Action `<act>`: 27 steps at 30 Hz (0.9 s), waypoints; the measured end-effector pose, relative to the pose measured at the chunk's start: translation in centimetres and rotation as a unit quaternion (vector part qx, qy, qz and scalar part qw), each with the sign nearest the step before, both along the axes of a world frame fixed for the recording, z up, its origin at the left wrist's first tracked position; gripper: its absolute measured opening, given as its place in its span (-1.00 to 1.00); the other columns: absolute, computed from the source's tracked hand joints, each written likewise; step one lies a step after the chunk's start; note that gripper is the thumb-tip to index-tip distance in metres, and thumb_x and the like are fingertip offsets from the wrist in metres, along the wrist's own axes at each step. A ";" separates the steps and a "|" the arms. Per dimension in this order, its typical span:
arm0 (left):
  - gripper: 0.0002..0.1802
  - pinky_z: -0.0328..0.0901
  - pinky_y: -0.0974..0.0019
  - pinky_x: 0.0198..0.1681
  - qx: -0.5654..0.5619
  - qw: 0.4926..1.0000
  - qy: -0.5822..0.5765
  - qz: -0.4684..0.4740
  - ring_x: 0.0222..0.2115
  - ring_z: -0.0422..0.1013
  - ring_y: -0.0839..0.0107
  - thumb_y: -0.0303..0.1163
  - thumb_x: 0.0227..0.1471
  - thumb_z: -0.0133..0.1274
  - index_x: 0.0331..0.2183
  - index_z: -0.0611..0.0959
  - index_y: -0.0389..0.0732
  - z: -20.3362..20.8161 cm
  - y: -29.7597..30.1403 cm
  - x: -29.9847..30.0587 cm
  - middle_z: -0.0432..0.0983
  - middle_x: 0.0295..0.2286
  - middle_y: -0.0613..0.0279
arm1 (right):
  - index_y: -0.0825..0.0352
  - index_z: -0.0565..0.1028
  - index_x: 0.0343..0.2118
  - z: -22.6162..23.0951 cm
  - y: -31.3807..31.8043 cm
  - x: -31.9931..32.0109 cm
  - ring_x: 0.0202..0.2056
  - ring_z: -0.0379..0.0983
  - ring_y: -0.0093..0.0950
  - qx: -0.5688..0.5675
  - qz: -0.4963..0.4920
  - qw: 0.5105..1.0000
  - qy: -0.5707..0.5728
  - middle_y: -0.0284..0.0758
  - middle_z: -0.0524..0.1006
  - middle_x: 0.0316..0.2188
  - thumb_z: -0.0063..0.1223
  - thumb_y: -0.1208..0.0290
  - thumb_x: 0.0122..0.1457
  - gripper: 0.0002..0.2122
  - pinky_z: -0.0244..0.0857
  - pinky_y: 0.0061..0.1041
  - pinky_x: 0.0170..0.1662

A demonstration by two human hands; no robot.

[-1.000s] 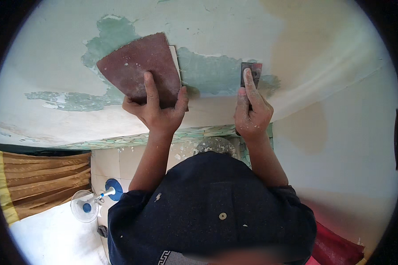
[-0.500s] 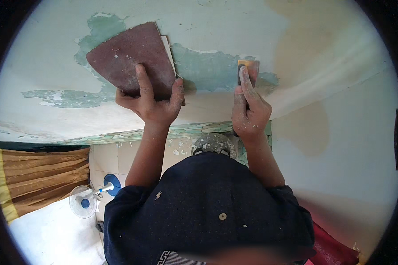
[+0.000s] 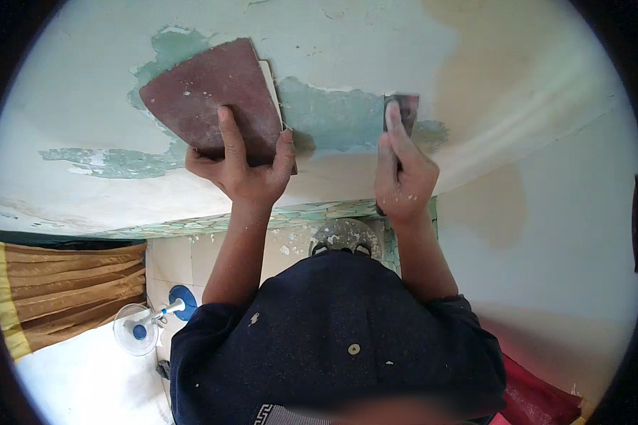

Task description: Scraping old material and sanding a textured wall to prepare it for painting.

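My left hand (image 3: pixel 246 166) grips the near edge of a dusty maroon board (image 3: pixel 209 95), its fingers spread over the face and thumb at the right edge. Pale specks dot the board, and a cream layer shows along its right side. Farther right, my right hand (image 3: pixel 407 173) is closed around a putty knife (image 3: pixel 407 110), forefinger stretched along it toward the blade. Most of its handle is hidden by the hand. The blade lies over the right part of a green bare patch (image 3: pixel 333 117) on the pale wall (image 3: pixel 361 42), where the coating is gone with ragged edges.
Beige stains (image 3: pixel 485 205) mark the walls near the right corner. Below are a speckled round stool (image 3: pixel 346 234) by my feet, a standing fan (image 3: pixel 138 329) at lower left, a brown curtain (image 3: pixel 78 283) and a red cloth (image 3: pixel 535 389) at lower right.
The putty knife's blade has tilted slightly, turning from yellow-orange to dark maroon in its reflection. My right hand has shifted a little; the left hand keeps its hold on the board.
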State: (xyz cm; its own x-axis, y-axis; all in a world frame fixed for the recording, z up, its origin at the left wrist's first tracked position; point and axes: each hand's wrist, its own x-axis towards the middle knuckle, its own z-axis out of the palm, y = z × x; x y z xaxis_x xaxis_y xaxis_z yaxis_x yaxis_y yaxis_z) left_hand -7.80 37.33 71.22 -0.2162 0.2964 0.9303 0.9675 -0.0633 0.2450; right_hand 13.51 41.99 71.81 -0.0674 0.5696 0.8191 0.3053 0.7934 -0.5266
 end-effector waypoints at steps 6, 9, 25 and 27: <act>0.00 0.22 0.07 -0.11 0.018 1.000 -0.009 0.000 -0.10 0.10 -0.06 -0.04 -0.34 0.44 0.16 0.49 -0.20 0.1 -0.1 -0.2 0.13 -0.11 -0.27 | 0.36 0.54 0.05 1.5 -0.3 -0.4 -0.42 0.61 -0.39 0.019 -0.010 1.000 0.008 -0.05 0.62 -0.15 0.09 0.71 0.08 -0.59 0.42 -0.58 -0.33; 0.00 0.23 0.07 -0.11 0.012 1.000 -0.009 -0.003 -0.09 0.11 -0.06 -0.03 -0.34 0.44 0.16 0.49 -0.19 0.1 -0.5 -0.2 0.13 -0.10 -0.26 | 0.33 0.57 0.01 0.4 -1.5 0.0 -0.46 0.59 -0.40 -0.098 0.005 0.995 0.013 -0.06 0.63 -0.21 0.11 0.70 0.08 -0.62 0.42 -0.58 -0.35; -0.01 0.21 0.07 -0.09 0.014 1.000 -0.007 -0.013 -0.10 0.09 -0.06 -0.03 -0.33 0.44 0.16 0.49 -0.20 -0.1 -0.1 -0.5 0.15 -0.10 -0.27 | 0.48 0.28 0.15 -1.4 -1.4 0.5 -0.56 0.41 -0.56 -0.120 0.069 0.986 0.089 -0.22 0.53 -0.41 -0.10 0.64 0.24 -0.61 0.32 -0.59 -0.45; -0.01 0.21 0.07 -0.09 0.008 1.000 -0.003 -0.011 -0.10 0.09 -0.06 -0.03 -0.33 0.44 0.16 0.49 -0.19 0.1 -0.2 -0.4 0.16 -0.10 -0.27 | 0.46 0.27 0.10 -1.8 -1.6 0.8 -0.59 0.33 -0.62 -0.086 0.088 0.989 0.087 -0.32 0.48 -0.43 -0.17 0.61 0.29 -0.68 0.25 -0.63 -0.51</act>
